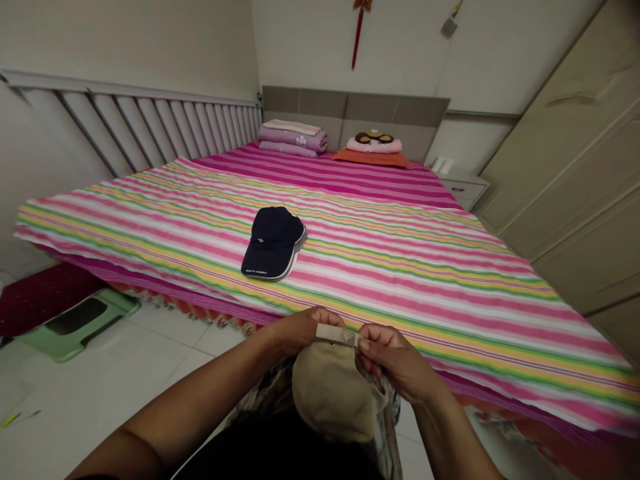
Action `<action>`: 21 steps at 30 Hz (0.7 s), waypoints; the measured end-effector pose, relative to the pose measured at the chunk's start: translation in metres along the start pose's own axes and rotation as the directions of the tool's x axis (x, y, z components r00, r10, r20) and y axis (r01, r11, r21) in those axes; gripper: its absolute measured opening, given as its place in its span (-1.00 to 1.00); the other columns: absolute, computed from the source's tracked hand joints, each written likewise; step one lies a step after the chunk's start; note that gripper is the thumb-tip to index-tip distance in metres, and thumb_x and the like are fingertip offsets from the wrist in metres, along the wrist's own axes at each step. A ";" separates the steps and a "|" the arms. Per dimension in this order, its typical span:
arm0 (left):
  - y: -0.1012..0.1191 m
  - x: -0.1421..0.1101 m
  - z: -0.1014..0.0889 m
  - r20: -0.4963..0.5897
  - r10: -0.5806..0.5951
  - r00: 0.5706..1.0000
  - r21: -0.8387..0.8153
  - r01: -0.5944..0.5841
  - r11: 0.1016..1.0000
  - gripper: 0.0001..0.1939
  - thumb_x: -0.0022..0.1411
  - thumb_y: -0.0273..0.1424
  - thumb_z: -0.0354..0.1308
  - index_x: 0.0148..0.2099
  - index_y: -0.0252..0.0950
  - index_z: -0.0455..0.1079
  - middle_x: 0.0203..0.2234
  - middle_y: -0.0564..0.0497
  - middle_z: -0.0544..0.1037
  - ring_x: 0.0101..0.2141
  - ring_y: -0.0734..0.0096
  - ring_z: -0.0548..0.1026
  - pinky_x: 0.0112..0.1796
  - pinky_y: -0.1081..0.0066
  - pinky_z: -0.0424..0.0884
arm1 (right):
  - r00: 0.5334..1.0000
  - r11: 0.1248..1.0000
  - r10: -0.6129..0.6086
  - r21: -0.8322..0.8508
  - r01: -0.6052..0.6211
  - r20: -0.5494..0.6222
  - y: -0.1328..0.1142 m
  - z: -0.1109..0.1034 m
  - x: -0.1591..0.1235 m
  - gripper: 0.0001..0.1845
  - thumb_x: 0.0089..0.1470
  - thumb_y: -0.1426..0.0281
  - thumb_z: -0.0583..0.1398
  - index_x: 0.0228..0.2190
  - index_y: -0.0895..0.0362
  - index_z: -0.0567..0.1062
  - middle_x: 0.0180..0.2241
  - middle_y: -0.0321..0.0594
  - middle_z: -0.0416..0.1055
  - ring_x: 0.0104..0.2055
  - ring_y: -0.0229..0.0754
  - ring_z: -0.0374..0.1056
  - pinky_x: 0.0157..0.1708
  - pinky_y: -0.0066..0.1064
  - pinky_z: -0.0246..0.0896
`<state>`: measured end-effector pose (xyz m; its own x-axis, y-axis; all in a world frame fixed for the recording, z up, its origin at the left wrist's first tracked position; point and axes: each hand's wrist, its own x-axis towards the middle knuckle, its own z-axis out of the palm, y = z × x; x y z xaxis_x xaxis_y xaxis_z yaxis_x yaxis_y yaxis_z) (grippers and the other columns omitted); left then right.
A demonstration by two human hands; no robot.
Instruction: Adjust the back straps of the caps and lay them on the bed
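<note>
Observed from beside the bed, nearest first. Both forearms reach forward from the person's dark top, converging in front of the body, elbows apart. Left hand (303, 330): wrist bent inward, fingers curled at the left end of a pale strap (336, 335). Right hand (395, 357): back of hand up, thumb laid along the strap's right end, fingers folded beneath. Grip: narrow pinch on each side, the strap held between the two hands. The strap belongs to a tan cap (333, 400), whose rounded crown hangs below the hands, close to the person's body, over patterned trousers. The right palm is turned from view.

Directly beyond the hands: near edge of the bed, covered by a striped sheet (425, 287). To the left on the tiled floor, a green stool (120, 305), well apart from the left forearm. Further in, on the sheet and left of the hands' line: navy cap (273, 237), crown up, brim angled toward the person; a pale edge shows along its right side, cannot tell whether from a second cap.

Far end: folded purple bedding (293, 142) at left, orange pillow (370, 159) at right under a pink bundle, both before the headboard (320, 113). Nightstand (465, 187) to the right.
</note>
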<state>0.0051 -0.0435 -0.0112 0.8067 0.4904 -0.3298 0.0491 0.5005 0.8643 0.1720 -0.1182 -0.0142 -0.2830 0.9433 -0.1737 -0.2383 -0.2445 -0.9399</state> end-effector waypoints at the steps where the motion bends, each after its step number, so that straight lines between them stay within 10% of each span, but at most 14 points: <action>1: 0.000 0.000 -0.001 -0.010 0.010 1.000 -0.004 -0.010 1.000 -0.75 -0.27 -0.35 0.32 -0.56 -0.41 0.35 -0.72 0.12 0.36 -0.68 0.67 0.23 -0.62 0.57 0.08 | 1.000 1.000 -0.004 0.008 0.004 0.004 0.001 0.000 0.000 -0.73 -0.10 0.24 0.23 -0.57 0.19 0.36 -0.70 -0.36 0.26 -0.70 -0.43 0.00 -0.66 -0.54 -0.19; 21: -0.006 0.002 -0.008 0.040 0.065 0.997 0.040 -0.066 0.997 -0.73 -0.21 -0.34 0.30 -0.49 -0.41 0.34 -0.67 0.13 0.34 -0.66 0.68 0.21 -0.59 0.59 0.08 | 0.995 0.994 -0.057 0.088 0.065 -0.085 0.001 0.008 0.002 -0.73 -0.12 0.25 0.25 -0.46 0.17 0.34 -0.69 -0.41 0.25 -0.72 -0.48 -0.05 -0.69 -0.59 -0.20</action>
<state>0.0013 -0.0398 -0.0199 0.8310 0.4929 -0.2578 0.0189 0.4383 0.8987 0.1638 -0.1179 -0.0129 -0.1892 0.9713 -0.1439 -0.3365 -0.2019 -0.9198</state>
